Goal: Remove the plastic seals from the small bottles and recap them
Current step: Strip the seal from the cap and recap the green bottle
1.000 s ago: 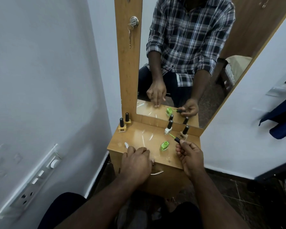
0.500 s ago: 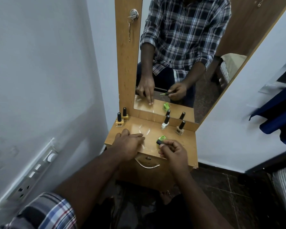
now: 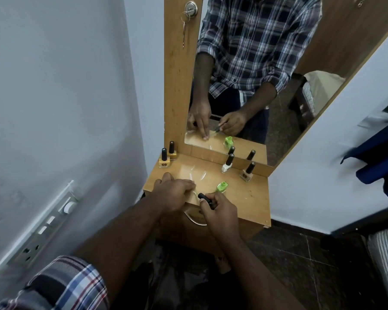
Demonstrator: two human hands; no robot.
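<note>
An uncapped green bottle [image 3: 221, 187] stands near the front middle of the wooden dresser top [image 3: 251, 198]. My right hand [image 3: 220, 211] is just in front of it, gripping its black brush cap [image 3: 205, 198], with the brush tip pointing left at my left hand's fingertips. My left hand [image 3: 173, 193] rests on the top's front left, knuckles up, and holds nothing. Two capped yellow bottles [image 3: 164, 158] stand at the back left. A capped white bottle [image 3: 227, 164] and a capped beige bottle [image 3: 248, 170] stand at the back right. Clear plastic strips [image 3: 197, 174] lie between them.
A mirror [image 3: 255, 86] rises behind the dresser and reflects the person and the bottles. A key hangs in the lock [image 3: 189, 10] on the wooden frame. A drawer handle [image 3: 195, 220] sits under the top's front edge. A wall switchboard [image 3: 43, 229] is at the left.
My right hand has carried the brush cap leftwards from beside the green bottle to my left hand's fingertips. My left hand has stayed on the top. The camera view has shifted.
</note>
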